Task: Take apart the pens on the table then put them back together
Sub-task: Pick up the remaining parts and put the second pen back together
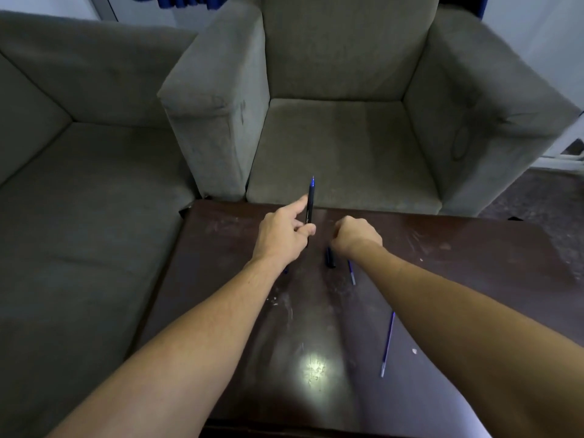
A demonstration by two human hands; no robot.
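Centrally, the dark bench (474,263) fills the lower frame. The left hand (281,238) has its grip closed around a black pen (310,207), tip up. The right hand (357,233) is fisted; contents unclear. A refill (388,343) lies lower right.

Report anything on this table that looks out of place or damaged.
The dark table is scuffed, with pale flecks. A loose blue refill lies by the right forearm, another part beside a dark piece: expected mid-disassembly. The left hand holds a pen upright.
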